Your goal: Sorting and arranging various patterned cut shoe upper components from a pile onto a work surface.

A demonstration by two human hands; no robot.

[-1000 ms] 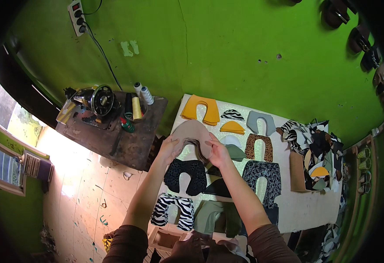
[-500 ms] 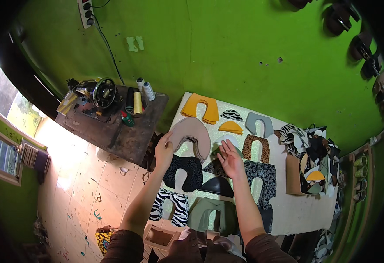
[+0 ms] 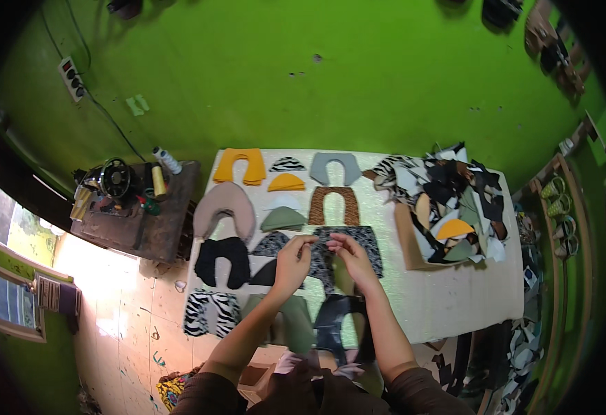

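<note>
My left hand (image 3: 294, 265) and my right hand (image 3: 355, 261) are close together above a U-shaped grey-and-black patterned fabric piece (image 3: 367, 242). The fingers of both are bent in, fingertips facing each other across a small gap. Anything between them is too small or hidden to make out. Left of my hands lies a black U-shaped piece (image 3: 207, 257), with a pinkish-beige U-shaped stack (image 3: 209, 207) beyond it. A green half-round piece (image 3: 283, 219) lies just beyond my left hand. Past my right hand is a leopard-print U-shaped piece (image 3: 351, 206).
Yellow U-shaped pieces (image 3: 225, 168) and a grey one (image 3: 323, 171) lie along the table's far side. Zebra-print (image 3: 198, 315) and shiny black (image 3: 329, 321) pieces lie nearer. A scrap-filled cardboard box (image 3: 405, 237) stands right; a sewing machine (image 3: 115, 178) sits on the left table.
Both hands have come nearer to each other; my left hand has left the pinkish-beige stack. The right fingers, spread before, are now bent. My view has swung to the right.
</note>
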